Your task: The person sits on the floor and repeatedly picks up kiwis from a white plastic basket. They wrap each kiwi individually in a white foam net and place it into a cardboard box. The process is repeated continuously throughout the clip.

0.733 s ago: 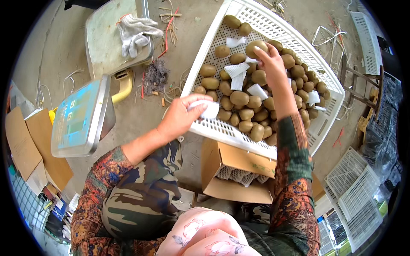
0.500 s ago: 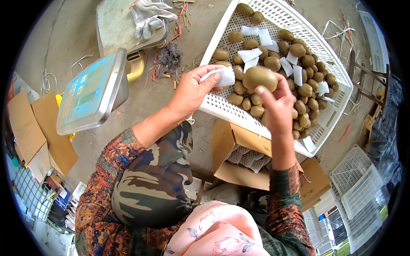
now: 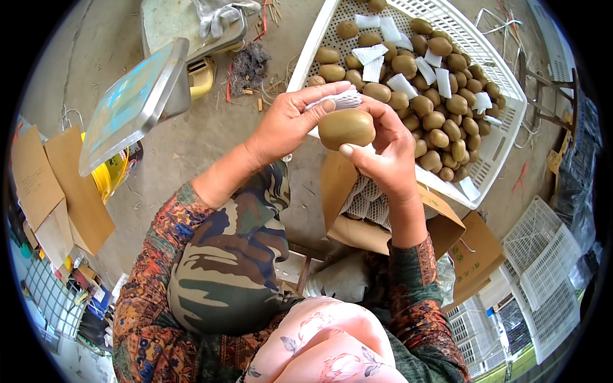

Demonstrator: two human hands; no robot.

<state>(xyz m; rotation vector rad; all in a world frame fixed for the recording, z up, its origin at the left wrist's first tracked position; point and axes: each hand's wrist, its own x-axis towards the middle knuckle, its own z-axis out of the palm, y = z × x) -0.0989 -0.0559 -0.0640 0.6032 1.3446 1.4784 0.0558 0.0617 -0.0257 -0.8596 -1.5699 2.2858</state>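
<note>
My right hand [image 3: 386,150] grips a brown kiwi [image 3: 347,127] between thumb and fingers, held up in front of me. My left hand [image 3: 287,121] pinches a white foam net sleeve [image 3: 343,99] right against the top of that kiwi. Behind both hands lies a white slatted plastic crate [image 3: 498,143] holding several loose kiwis [image 3: 440,118] and several more white foam sleeves [image 3: 370,54]. Directly below my hands is an open cardboard box [image 3: 440,220] with wrapped white netting inside [image 3: 370,204].
A weighing scale [image 3: 137,105] with a metal pan stands at the left on a concrete floor [image 3: 185,156]. Flat cardboard pieces [image 3: 57,191] lie at far left. Grey gloves [image 3: 214,16] rest on a platform at the top. Empty white crates [image 3: 539,262] sit at lower right.
My right hand lifted a kiwi out of the crate and brought it toward me. My left hand carried the foam sleeve off the crate rim to meet the kiwi.
</note>
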